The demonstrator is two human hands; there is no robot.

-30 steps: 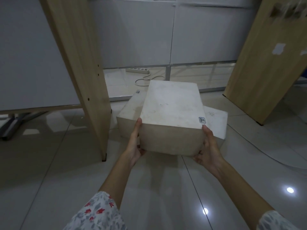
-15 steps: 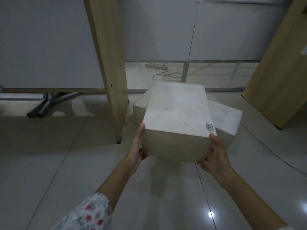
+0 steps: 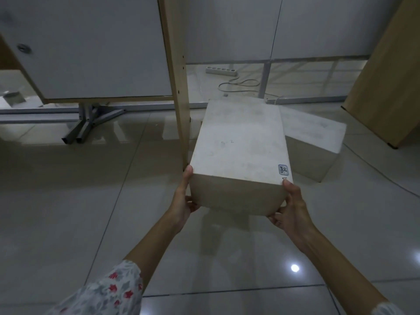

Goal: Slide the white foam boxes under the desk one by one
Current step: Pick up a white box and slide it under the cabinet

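While gripping from both sides, holding foam box (image 3: 241,153) off the floor (image 3: 68,212): left hand (image 3: 184,201) clamping the near left corner, thumb up the edge, right hand (image 3: 289,208) cupping the near right corner, fingers curling under. Sitting just right of the wooden desk leg (image 3: 178,87). Second foam box (image 3: 318,142) lying on the tiles right behind it. Power strip (image 3: 221,71) resting further back under the desk.

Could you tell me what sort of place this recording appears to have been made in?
Probably an office. Wooden desk side panels stand on a glossy tiled floor, a power strip lies by the white partition wall, and both hands hold a white foam box.
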